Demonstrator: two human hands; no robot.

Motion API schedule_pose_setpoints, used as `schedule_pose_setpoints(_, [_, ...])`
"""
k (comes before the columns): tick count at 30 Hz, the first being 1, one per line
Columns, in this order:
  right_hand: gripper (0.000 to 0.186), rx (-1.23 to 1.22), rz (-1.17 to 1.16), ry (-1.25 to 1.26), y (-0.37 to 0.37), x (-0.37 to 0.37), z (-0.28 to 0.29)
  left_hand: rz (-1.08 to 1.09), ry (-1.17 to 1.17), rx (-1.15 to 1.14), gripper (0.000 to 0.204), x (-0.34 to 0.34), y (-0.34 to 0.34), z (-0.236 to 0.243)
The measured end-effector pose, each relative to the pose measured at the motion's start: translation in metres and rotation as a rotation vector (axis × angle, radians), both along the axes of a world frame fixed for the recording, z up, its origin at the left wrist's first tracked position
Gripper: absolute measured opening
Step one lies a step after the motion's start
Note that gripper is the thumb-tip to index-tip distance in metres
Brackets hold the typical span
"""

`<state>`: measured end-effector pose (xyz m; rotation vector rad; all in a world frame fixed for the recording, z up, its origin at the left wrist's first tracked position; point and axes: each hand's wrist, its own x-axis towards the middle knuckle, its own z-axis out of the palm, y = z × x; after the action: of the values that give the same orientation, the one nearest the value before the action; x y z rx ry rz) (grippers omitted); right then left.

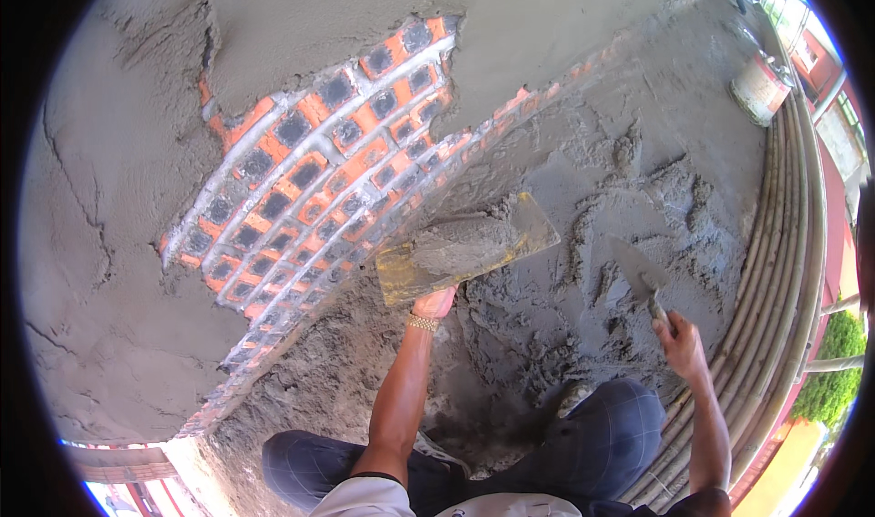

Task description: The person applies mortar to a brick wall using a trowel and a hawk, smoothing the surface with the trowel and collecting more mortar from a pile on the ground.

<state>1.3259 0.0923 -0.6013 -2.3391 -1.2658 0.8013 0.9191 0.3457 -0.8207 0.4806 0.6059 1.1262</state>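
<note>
My left hand (435, 304), with a gold watch band at the wrist, is closed under a yellow plasterer's hawk (401, 282). A heap of wet grey mortar (467, 245) lies on the board. Out to the right, my right hand (682, 344) grips the handle of a pointing trowel (642, 273). Its grey blade is over the spread of wet mortar (597, 225), and I cannot tell whether it touches. Beyond the hawk, a patch of bare orange brick (314, 166) shows in the plastered wall (301, 25).
My bent knees (606, 435) are at the lower edge. Long bamboo poles (775, 234) run along the right side, with a mortar-smeared white bucket (762, 88) beside them at the far right. Cracks (82, 193) cross the plaster on the left. Green foliage (837, 371) shows beyond the poles.
</note>
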Motion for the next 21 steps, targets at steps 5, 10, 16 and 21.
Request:
schedule_pose_setpoints(5, [0.045, -0.048, -0.063, 0.143, -0.061, -0.021, -0.061, -0.067, -0.045, 0.217, 0.027, 0.048, 0.010, 0.090])
schedule_pose_setpoints(10, [0.042, -0.019, -0.130, 0.209, -0.085, -0.032, -0.062, 0.073, 0.069, 0.231, 0.014, 0.077, 0.046, 0.190])
schedule_pose_setpoints(16, [0.042, 0.004, -0.141, 0.248, -0.104, -0.022, -0.085, 0.228, 0.052, -0.032, 0.013, 0.095, 0.170, 0.314])
schedule_pose_setpoints(21, [0.041, -0.044, -0.176, 0.310, -0.117, -0.018, -0.093, 0.218, 0.192, 0.023, 0.019, 0.144, 0.206, 0.364])
